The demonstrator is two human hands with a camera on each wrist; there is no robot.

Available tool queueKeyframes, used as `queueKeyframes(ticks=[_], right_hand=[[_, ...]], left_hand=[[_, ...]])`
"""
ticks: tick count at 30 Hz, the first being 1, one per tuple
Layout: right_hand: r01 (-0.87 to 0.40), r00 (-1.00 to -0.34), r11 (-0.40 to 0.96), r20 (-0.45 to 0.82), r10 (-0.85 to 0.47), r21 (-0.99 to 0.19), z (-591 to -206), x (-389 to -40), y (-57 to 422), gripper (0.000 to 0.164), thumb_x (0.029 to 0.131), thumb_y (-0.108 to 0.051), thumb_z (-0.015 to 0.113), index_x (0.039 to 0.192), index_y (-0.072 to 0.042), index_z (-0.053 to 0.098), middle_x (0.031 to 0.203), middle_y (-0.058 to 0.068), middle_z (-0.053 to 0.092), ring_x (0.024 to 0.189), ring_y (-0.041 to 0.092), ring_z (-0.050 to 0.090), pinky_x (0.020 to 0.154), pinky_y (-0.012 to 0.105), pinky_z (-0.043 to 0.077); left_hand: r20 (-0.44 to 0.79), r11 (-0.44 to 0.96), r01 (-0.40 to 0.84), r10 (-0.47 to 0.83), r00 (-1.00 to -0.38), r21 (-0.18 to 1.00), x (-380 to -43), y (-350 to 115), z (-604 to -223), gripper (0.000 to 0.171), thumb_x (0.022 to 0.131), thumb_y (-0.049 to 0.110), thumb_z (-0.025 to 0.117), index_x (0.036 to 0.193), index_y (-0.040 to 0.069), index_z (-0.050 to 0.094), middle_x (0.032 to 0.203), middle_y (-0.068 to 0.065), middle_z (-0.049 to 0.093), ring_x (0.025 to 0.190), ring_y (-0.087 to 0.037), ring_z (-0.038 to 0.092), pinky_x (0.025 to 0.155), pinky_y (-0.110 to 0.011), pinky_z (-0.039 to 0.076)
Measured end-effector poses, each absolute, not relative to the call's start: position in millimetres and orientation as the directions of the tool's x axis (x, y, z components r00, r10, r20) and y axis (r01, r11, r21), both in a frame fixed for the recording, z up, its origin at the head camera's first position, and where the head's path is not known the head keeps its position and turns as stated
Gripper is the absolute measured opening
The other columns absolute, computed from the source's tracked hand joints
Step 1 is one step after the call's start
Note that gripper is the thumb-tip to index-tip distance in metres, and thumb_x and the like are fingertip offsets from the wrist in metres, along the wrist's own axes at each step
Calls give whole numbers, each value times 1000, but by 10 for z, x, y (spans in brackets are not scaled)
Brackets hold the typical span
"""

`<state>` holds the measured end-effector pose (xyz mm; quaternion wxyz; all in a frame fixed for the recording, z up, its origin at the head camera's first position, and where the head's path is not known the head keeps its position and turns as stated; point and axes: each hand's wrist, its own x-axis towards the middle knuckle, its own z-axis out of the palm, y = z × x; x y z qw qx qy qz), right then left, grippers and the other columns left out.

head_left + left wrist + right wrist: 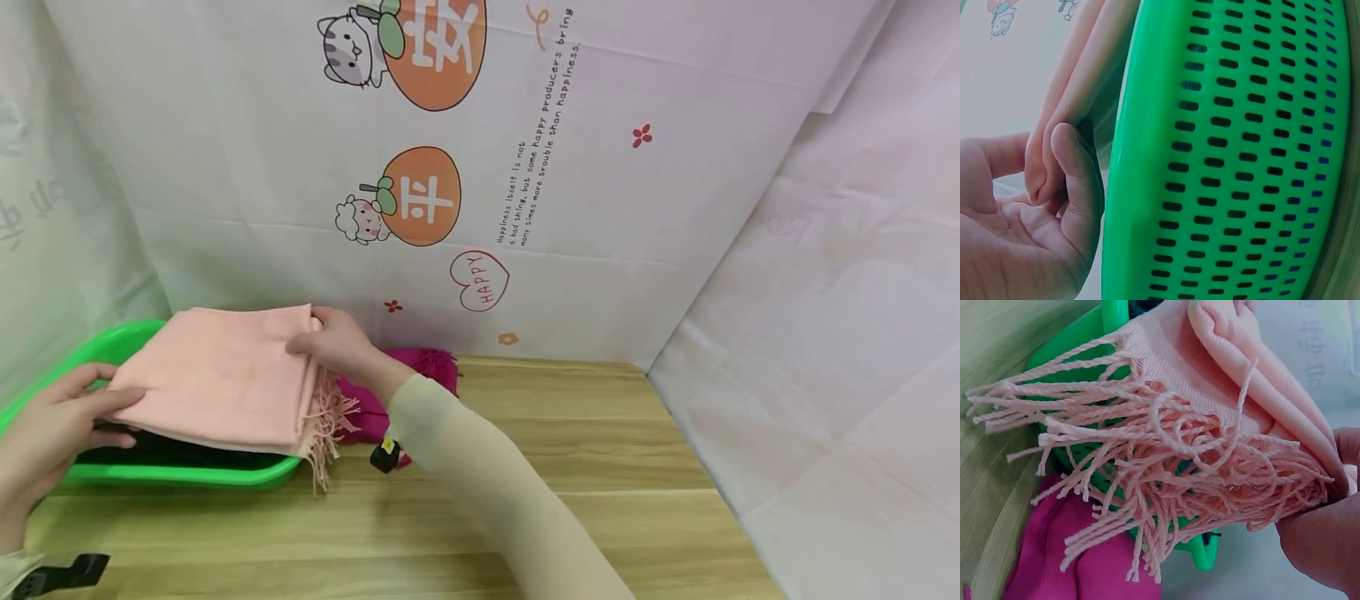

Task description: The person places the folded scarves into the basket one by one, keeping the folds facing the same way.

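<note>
A folded pale pink scarf (217,375) with twisted fringe (1147,437) is held flat above a green plastic basket (187,477). My left hand (52,425) grips its left edge; in the left wrist view, the fingers and thumb close round the folded layers (1054,150). At the far right corner, my right hand (337,342) pinches the scarf between thumb and fingers. The fringe hangs past the basket's right rim. Something dark (172,450) shows in the basket under the scarf, mostly hidden.
A magenta fringed cloth (367,408) lies on the wooden table (585,467) right of the basket, partly behind my right arm. A printed white sheet (600,200) rises behind the table, with pale sheets at both sides. The basket wall (1235,150) has rows of slots.
</note>
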<state>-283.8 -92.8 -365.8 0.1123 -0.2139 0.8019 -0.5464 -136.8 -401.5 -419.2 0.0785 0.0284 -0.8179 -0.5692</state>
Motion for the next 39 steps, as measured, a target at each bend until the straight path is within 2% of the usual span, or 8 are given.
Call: queueKeyframes(ticks=[6, 12, 19, 23, 28, 33, 39], right_hand=[[-224, -891, 298, 72, -449, -928, -3679, -2830, -1018, 60, 94, -16, 86, 150, -6, 66, 129, 3, 74, 100, 9, 69, 91, 26, 59], [-208, -893, 270, 70, -445, -940, -3739, -2830, -1079, 59, 97, -16, 86, 152, -7, 65, 130, 1, 74, 102, 8, 70, 93, 26, 59], [-179, -894, 231, 60, -443, -956, -3760, -2819, -1152, 57, 99, -13, 84, 152, -8, 65, 131, -2, 73, 105, 6, 69, 94, 27, 59], [-175, -901, 230, 62, -429, -957, -3761, -2826, -1186, 58, 98, -12, 84, 152, -7, 64, 132, -2, 72, 105, 6, 68, 95, 26, 58], [-176, -902, 241, 58, -428, -954, -3753, -2815, -1217, 62, 99, -11, 82, 157, -8, 60, 142, -1, 69, 117, 7, 67, 101, 27, 57], [-168, -894, 226, 51, -446, -960, -3748, -2810, -1259, 65, 99, -6, 79, 160, -8, 56, 150, -2, 64, 125, 6, 63, 106, 27, 55], [-175, -891, 228, 56, -451, -958, -3786, -2828, -1285, 64, 101, -6, 78, 161, -9, 55, 152, -2, 63, 127, 6, 62, 106, 27, 54]], left_hand=[[114, 331, 59, -151, -982, 942, -1368, -4097, -4226, 13, 117, 12, 56, 115, 23, 62, 90, 13, 72, 76, -11, 74, 61, -35, 64], [102, 390, 25, -178, -979, 920, -1379, -4160, -4259, 4, 118, 16, 54, 122, 16, 56, 92, 18, 68, 76, -10, 74, 61, -37, 65], [122, 483, -2, -224, -967, 875, -1384, -4191, -4277, 15, 119, 16, 52, 126, 3, 50, 92, 17, 65, 74, -9, 71, 63, -38, 65], [132, 486, -3, -243, -961, 874, -1377, -4208, -4296, 9, 119, 18, 52, 125, 10, 51, 91, 17, 64, 74, -9, 68, 63, -37, 65], [141, 474, 3, -255, -957, 880, -1383, -4257, -4327, 5, 119, 18, 52, 123, 19, 51, 93, 22, 61, 74, -7, 68, 63, -36, 65], [131, 453, -6, -271, -954, 892, -1390, -4315, -4337, 4, 118, 16, 52, 119, 20, 52, 89, 23, 62, 72, -6, 69, 62, -35, 64], [112, 454, -20, -263, -958, 891, -1387, -4343, -4309, 3, 119, 16, 50, 118, 18, 52, 86, 22, 64, 72, -5, 69, 62, -35, 64]])
